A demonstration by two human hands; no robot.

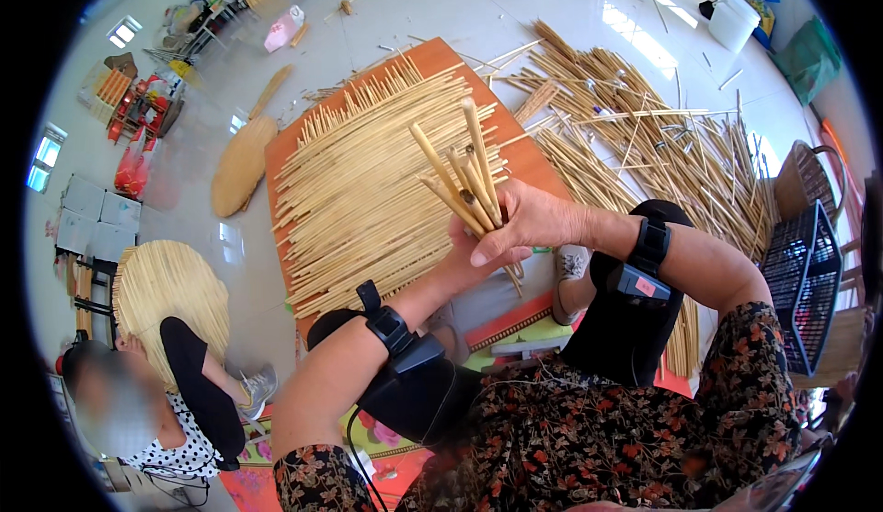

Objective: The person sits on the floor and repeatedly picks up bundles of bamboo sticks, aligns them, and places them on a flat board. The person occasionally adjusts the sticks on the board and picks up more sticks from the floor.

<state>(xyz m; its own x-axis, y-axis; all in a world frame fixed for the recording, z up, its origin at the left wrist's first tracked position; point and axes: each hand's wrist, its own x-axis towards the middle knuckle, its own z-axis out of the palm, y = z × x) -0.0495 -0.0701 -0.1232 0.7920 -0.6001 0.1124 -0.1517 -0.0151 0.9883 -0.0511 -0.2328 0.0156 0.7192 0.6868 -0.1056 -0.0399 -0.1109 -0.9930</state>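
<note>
A small bundle of straw-coloured stalks [469, 176] stands tilted between my hands, its cut ends fanned out at the top. My right hand [541, 216] is closed around the bundle from the right, its thumb lying across the front. Lower down, my left hand [467, 256] is closed at the bundle too, partly covered by the right one. Just beyond both hands, many peeled stalks lie side by side in a mat-like layer [368, 181] on a reddish-brown board [515, 135].
A large heap of loose stalks [653, 135] spreads over the floor at the right, near a dark plastic crate [802, 282] and a wicker basket [798, 184]. At left, a seated person [175, 420] touches a round stalk mat [175, 296]. An oval mat [245, 167] lies beside the board.
</note>
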